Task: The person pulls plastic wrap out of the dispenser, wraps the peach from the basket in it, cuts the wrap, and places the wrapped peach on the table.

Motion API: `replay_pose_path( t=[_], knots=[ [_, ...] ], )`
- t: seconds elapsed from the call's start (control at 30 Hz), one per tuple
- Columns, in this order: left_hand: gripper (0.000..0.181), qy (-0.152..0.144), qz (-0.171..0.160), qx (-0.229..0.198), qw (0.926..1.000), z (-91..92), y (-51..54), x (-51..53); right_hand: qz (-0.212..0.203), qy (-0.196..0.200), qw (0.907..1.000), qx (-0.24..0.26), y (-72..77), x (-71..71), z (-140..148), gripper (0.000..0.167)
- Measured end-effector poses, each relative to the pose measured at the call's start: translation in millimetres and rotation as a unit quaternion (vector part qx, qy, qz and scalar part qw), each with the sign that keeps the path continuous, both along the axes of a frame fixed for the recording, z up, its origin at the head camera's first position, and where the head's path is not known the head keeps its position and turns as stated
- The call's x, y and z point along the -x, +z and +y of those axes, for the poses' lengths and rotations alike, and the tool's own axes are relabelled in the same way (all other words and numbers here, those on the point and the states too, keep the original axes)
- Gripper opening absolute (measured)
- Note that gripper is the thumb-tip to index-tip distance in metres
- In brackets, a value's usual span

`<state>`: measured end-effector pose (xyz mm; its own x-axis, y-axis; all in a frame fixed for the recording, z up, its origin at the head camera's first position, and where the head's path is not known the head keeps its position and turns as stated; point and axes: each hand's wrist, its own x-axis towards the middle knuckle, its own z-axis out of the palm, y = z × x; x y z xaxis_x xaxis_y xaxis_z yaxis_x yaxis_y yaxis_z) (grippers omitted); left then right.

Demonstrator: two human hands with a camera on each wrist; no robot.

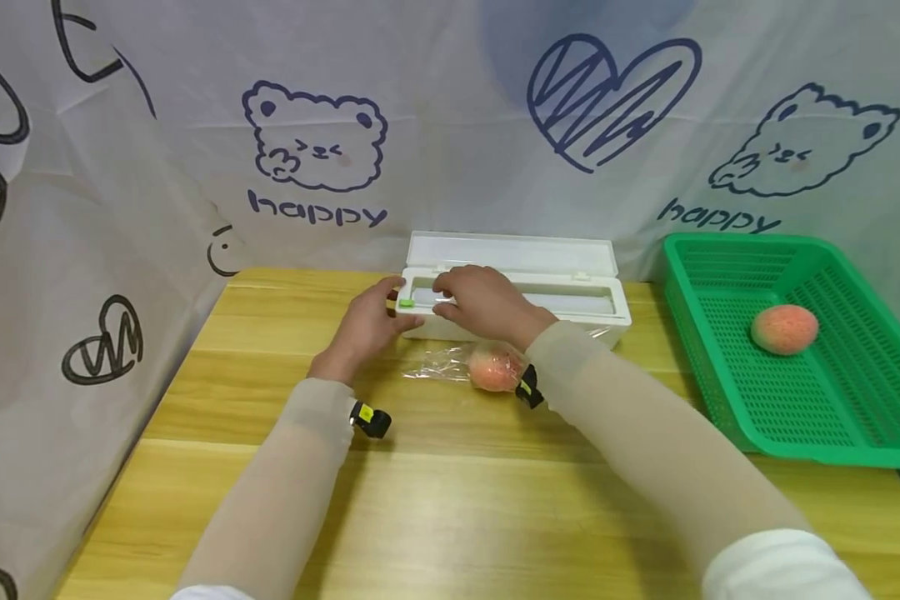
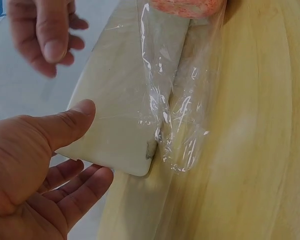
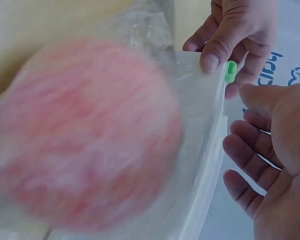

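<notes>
A white cling film dispenser box (image 1: 619, 310) stands at the back of the table, its long lid (image 1: 510, 252) raised, with a pale roll inside. My left hand (image 1: 362, 332) grips its left end, thumb on the front face and fingers around the end, near a small green slider (image 3: 231, 72). Above the slot hovers my right hand (image 1: 487, 300); in the right wrist view its fingers are loosely bent with nothing between them. A peach (image 1: 493, 372) lies in front of the box under my right wrist, in clear film (image 1: 437, 365) that trails left. It looks blurred in the right wrist view.
To the right, a green plastic basket (image 1: 832, 454) holds another peach (image 1: 784, 329). The wooden table (image 1: 457, 517) reaches back to a white printed cloth (image 1: 465, 167), which also hangs along the left side.
</notes>
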<state>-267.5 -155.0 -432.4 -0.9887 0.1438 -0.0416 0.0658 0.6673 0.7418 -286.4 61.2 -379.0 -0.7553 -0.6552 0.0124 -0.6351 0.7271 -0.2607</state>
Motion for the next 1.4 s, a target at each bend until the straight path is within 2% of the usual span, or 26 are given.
replay_pose_path(
  t=[0.23,0.47,0.77,0.93,1.13,1.4],
  knots=[
    [0.074,-0.014,0.009,0.033,0.9993,-3.4,3.7,0.6,-0.003,0.001,1.0,-0.009,-0.7,9.8,-26.2,0.036],
    [0.068,-0.02,0.016,0.068,0.9973,-3.3,5.6,-0.9,-0.024,-0.013,0.9996,0.002,-7.1,12.2,-41.7,0.036],
    [0.061,-0.016,0.047,0.107,0.993,-0.7,3.7,-1.3,0.003,-0.006,1.0,0.006,-11.8,10.1,-50.7,0.031],
    [0.057,-0.002,0.053,0.113,0.9922,-0.1,4.5,-4.0,0.021,0.004,0.9998,0.004,-13.0,9.0,-53.3,0.029],
    [0.052,0.013,0.053,0.117,0.9916,2.8,4.6,-4.4,0.012,-0.012,0.9998,0.006,-12.1,7.9,-56.0,0.029],
    [0.058,0.027,0.051,0.118,0.9913,4.3,3.9,-5.4,0.015,-0.018,0.9996,0.015,-12.8,7.4,-55.3,0.023]
  ],
)
